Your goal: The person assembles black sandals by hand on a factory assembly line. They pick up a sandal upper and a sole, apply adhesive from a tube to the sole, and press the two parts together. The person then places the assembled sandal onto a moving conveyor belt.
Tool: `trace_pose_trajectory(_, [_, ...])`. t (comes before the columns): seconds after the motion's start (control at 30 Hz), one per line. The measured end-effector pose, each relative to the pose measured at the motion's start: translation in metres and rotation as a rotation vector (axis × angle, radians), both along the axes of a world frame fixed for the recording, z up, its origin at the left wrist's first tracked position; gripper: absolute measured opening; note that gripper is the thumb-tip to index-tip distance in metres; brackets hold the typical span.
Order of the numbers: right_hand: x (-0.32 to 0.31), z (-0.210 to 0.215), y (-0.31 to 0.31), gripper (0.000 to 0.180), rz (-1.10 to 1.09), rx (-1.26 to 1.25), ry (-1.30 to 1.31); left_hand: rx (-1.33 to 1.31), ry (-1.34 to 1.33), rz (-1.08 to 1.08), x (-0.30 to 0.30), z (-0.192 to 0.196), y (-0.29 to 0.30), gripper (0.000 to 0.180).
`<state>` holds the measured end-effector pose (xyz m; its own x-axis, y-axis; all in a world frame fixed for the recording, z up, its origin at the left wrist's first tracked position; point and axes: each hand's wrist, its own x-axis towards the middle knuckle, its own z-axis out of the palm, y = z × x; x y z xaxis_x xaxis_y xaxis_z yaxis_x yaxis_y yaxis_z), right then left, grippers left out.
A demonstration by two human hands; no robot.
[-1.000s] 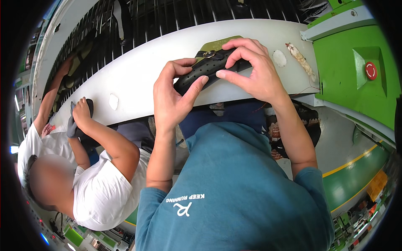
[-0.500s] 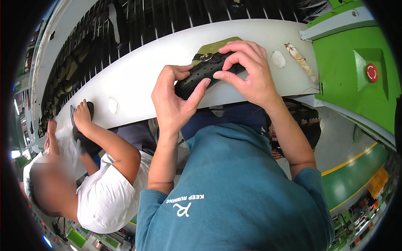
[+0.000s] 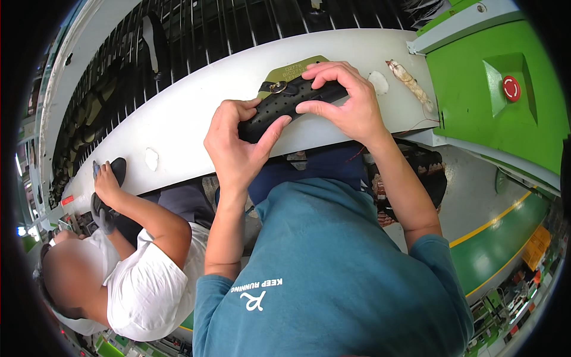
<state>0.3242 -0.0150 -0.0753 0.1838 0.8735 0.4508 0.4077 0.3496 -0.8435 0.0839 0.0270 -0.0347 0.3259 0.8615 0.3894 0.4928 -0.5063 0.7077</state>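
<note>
Both my hands hold a black perforated shoe piece (image 3: 278, 108) just over the white worktop, its length slanting up to the right. My left hand (image 3: 233, 146) pinches the left end, fingertips along the upper edge and thumb below. Curled over the right end, my right hand (image 3: 352, 102) has its fingers on top and its thumb at the lower edge. A flat olive-green piece (image 3: 292, 71) with stamped marks shows behind the black part. Between the two lies a short black strap with a round metal buckle (image 3: 278, 87). My palms hide the ends of the piece.
The white worktop (image 3: 196, 134) borders a dark slatted conveyor (image 3: 202, 35) carrying shoe parts. To the right are a white patch (image 3: 377, 83), a wrapped stick-like bundle (image 3: 410, 84) and a green machine with a red button (image 3: 511, 88). At left, a co-worker handles a black piece (image 3: 118, 172).
My grip on the shoe piece looks nearly the same. The whole scene has shifted slightly left in view. The co-worker's hand and black piece sit a little lower.
</note>
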Motion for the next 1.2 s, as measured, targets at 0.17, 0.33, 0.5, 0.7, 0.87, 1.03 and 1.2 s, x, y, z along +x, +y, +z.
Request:
trace_pose_trajectory(0.17, [-0.004, -0.001, -0.007, 0.051, -0.072, 0.027, -0.039, 0.096, 0.002, 0.001, -0.001, -0.009, -0.007, 0.055])
trace_pose_trajectory(0.33, [0.001, -0.003, -0.011, 0.052, -0.068, 0.07, -0.004, 0.086, 0.026, -0.007, 0.0, -0.006, -0.01, 0.053])
trace_pose_trajectory(0.5, [0.018, -0.009, -0.023, 0.04, -0.059, 0.135, -0.094, 0.104, -0.016, -0.007, -0.001, -0.012, -0.008, 0.053])
trace_pose_trajectory(0.7, [0.019, -0.007, -0.029, 0.032, -0.039, 0.159, -0.118, 0.068, -0.02, -0.037, -0.002, -0.009, -0.002, 0.054])
trace_pose_trajectory(0.87, [0.017, 0.008, -0.028, 0.035, -0.006, 0.165, -0.287, -0.026, 0.108, -0.053, -0.002, 0.003, 0.016, 0.056])
trace_pose_trajectory(1.03, [-0.002, 0.011, -0.032, 0.038, -0.06, 0.183, -0.379, 0.048, 0.312, -0.161, 0.009, 0.019, 0.021, 0.067])
trace_pose_trajectory(1.2, [-0.009, -0.032, -0.027, 0.042, -0.132, 0.334, -0.454, 0.116, 0.379, -0.221, 0.016, 0.016, 0.024, 0.071])
